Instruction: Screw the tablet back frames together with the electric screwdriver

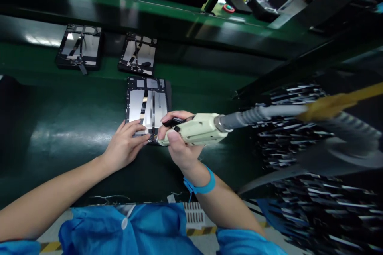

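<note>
Right hand grips screwdriver, tip hidden; left hand flat, steadying tablet frame.

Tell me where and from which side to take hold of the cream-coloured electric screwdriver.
Grip the cream-coloured electric screwdriver around its thick plastic body, coming from the near side, as the right hand does. It lies nearly level, its tip on the open tablet frame to the left and its grey hose trailing off right, so both ends are taken up. The left hand rests on the frame.
</note>
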Tool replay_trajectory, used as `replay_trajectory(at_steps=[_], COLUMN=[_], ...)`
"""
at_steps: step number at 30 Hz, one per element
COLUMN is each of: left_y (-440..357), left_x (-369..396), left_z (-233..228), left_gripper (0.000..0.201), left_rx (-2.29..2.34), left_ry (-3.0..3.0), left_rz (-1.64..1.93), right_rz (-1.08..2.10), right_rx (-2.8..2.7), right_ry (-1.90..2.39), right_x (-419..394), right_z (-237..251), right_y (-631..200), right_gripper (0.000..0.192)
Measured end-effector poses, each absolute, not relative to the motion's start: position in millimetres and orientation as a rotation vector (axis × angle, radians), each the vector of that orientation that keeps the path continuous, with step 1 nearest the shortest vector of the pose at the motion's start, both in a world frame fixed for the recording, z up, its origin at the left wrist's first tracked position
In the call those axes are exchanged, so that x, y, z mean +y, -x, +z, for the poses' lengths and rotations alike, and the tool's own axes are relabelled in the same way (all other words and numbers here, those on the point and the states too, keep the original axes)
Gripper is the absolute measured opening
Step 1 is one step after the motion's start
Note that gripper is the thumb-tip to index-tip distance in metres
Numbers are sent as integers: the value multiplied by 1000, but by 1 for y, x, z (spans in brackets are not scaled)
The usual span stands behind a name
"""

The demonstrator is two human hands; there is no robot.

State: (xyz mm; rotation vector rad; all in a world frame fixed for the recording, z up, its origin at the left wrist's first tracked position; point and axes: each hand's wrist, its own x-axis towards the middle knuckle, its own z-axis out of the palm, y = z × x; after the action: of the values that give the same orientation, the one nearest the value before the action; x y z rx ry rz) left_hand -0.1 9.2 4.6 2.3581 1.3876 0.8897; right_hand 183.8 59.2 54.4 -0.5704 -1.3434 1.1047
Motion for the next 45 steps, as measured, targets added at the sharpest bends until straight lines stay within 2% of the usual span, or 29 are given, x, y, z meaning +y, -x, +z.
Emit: replay_trajectory(at_steps=[11,21,37,45], left_y=[-3,-3,-4,8], left_x=[7,8,9,6], left_z=[14,16,17,2], left_gripper=[26,27,28,32], left_rx=[1429,1400,1388,1366], left_ry=[-2507,-2514,-2489,-2488], left_rz=[720,719,706,793], right_rz=[1000,1093,1064,997], right_rx=[-1370,-1374,-1433,-1498], right_ry=[642,539,669,669], right_x=[62,59,58,50], right_z=[61,58,52,52], right_y=[-193,-185,-187,-175], right_gripper=[29,30,28,30])
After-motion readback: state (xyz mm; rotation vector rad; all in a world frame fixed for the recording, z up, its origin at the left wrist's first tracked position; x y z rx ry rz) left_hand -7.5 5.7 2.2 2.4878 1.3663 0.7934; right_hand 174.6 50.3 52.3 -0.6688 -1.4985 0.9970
